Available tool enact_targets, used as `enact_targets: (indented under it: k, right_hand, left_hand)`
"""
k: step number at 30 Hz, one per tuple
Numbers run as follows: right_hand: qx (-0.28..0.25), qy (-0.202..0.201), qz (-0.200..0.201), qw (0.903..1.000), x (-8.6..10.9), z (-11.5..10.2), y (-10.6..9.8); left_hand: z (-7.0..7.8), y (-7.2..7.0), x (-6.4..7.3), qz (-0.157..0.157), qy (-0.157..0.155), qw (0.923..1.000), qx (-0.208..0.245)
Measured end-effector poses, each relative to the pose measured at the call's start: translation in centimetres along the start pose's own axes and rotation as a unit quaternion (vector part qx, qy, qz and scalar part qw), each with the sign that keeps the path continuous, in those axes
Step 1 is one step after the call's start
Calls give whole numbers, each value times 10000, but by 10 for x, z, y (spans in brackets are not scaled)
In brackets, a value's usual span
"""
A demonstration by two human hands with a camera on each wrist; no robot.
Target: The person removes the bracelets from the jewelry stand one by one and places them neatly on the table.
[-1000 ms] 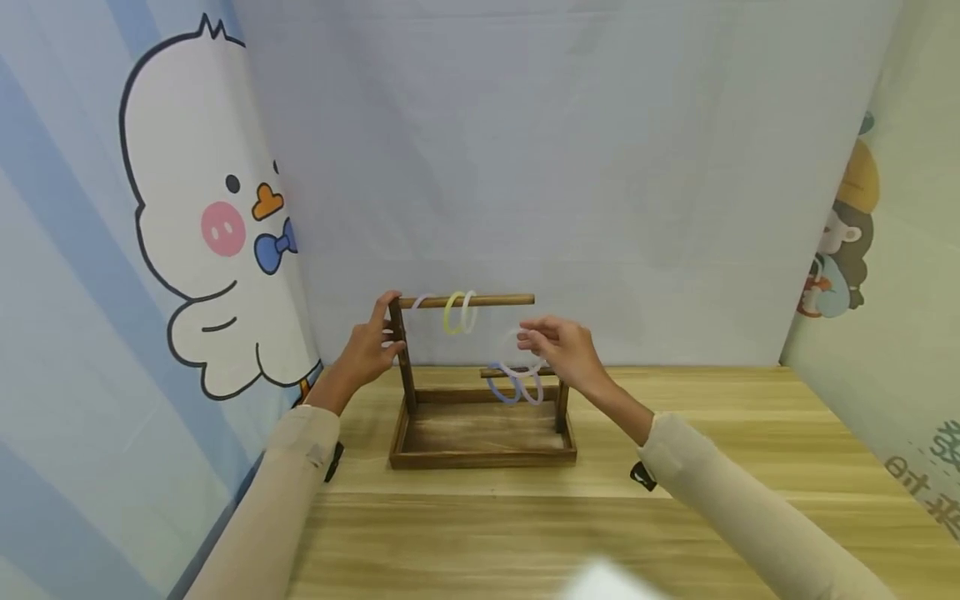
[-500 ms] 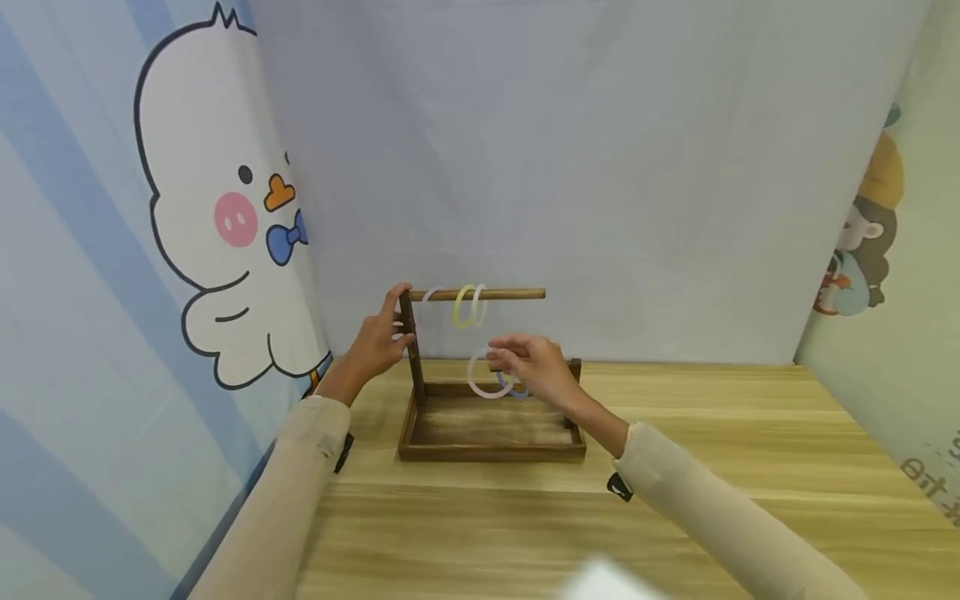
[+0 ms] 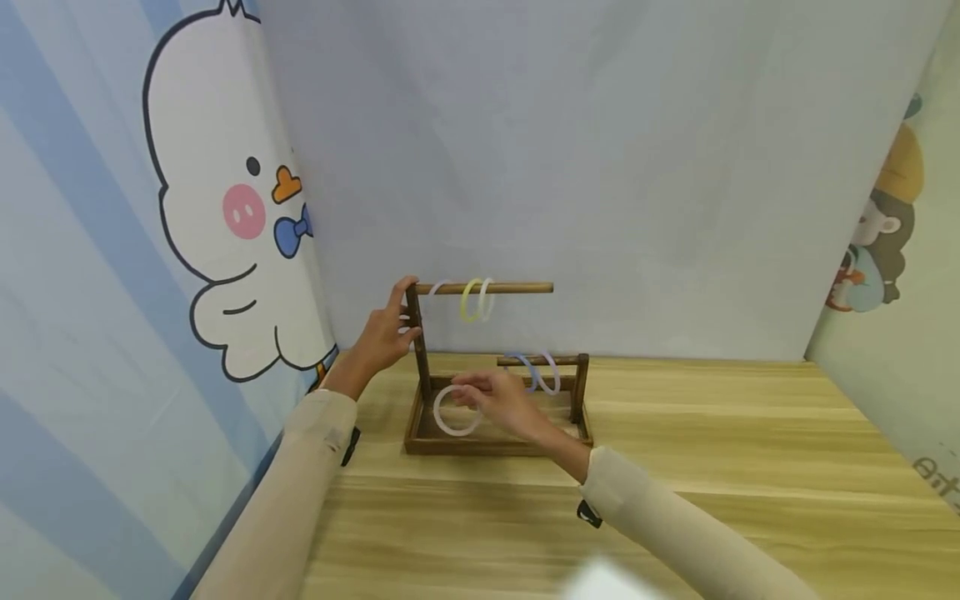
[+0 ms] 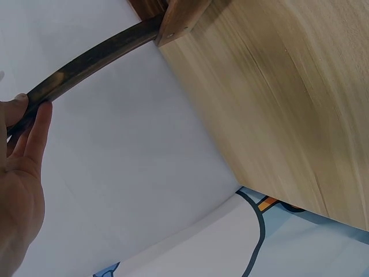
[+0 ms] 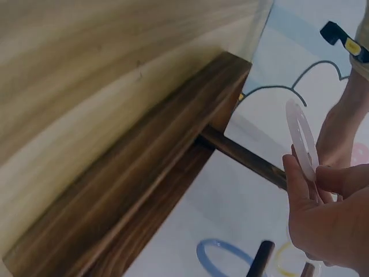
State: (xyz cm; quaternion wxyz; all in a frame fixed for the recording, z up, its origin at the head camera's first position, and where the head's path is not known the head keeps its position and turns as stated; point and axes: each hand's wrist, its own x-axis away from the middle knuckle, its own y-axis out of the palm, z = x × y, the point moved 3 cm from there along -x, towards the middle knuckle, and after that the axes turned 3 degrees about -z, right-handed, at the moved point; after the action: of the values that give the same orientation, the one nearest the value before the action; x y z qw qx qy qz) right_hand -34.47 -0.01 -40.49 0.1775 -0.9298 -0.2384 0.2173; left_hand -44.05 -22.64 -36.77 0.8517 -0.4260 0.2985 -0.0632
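My left hand (image 3: 382, 337) grips the top of the tall left post (image 3: 422, 358) of a wooden bangle stand; the left wrist view shows the thumb and fingers (image 4: 39, 135) around the dark post. My right hand (image 3: 502, 402) pinches a pale, whitish bangle (image 3: 437, 416) by its edge, in front of the stand and over its tray (image 3: 480, 447). In the right wrist view this bangle (image 5: 292, 124) stands nearly edge-on between thumb and fingers. On the upper bar (image 3: 525, 287) hang a yellow bangle (image 3: 464, 305), a white bangle (image 3: 481, 302) and a pale lilac bangle (image 3: 437, 286).
The lower bar (image 3: 566, 362), on a short right post (image 3: 579, 392), carries a blue bangle (image 3: 533, 375) and a lilac bangle (image 3: 551, 379). Behind the wood-grain table (image 3: 675, 433) hangs a grey backdrop (image 3: 637, 167). A cartoon-print curtain (image 3: 202, 150) borders the left side.
My right hand has carried the pale bangle left and down, away from the lower bar to the front of the tray. My left hand stays on the post; the head view has shifted slightly.
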Motion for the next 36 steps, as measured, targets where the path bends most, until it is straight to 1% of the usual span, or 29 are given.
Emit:
enact_targets:
  k: [4, 6, 12, 15, 19, 23, 30, 36]
  right_hand:
    - [-39, -106, -112, 9999, 1, 6, 16]
    - [-156, -92, -144, 9997, 2, 9, 24]
    - [-402, 88, -155, 9990, 5, 20, 42]
    - [-452, -4, -191, 9988, 6, 25, 51]
    - [-349, -205, -234, 9989, 8, 29, 61]
    - [-371, -275, -348, 9983, 9, 31, 71]
    - [-47, -188, -374, 9991, 13, 34, 82]
    - [424, -442, -219, 9979, 13, 37, 85]
  left_hand:
    - [1, 0, 0, -8, -61, 10000, 12]
    - [1, 0, 0, -25, -73, 10000, 6]
    - [1, 1, 0, -15, -29, 10000, 11]
    - [1, 1, 0, -19, -27, 10000, 21]
    - [1, 0, 0, -17, -17, 10000, 28]
    - [1, -1, 1, 2, 6, 10000, 68]
    - [1, 0, 2, 15, 66, 10000, 52]
    - [1, 0, 0, 1, 71, 9999, 89]
